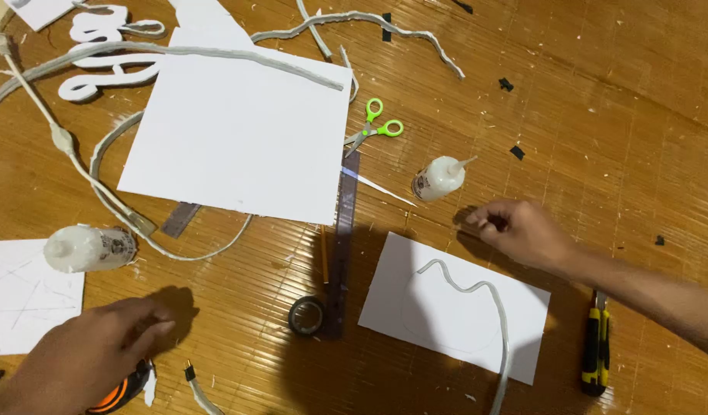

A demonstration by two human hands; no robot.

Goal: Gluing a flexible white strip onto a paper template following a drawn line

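Wooden floor (600,115): labelled white glue bottle (438,178) beside right hand (523,230).

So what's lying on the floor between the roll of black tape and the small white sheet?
In the head view, the dark ruler runs between the black tape roll and the small white sheet; nothing else lies there.

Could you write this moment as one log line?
left hand: open, on orange tool | right hand: closed, beside glue bottle | small white sheet: carries bent tubing

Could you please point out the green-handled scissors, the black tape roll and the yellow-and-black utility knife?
Green-handled scissors (375,127): head view, near the pivot.
Black tape roll (306,316): head view, on its ring.
Yellow-and-black utility knife (597,352): head view, mid-handle.
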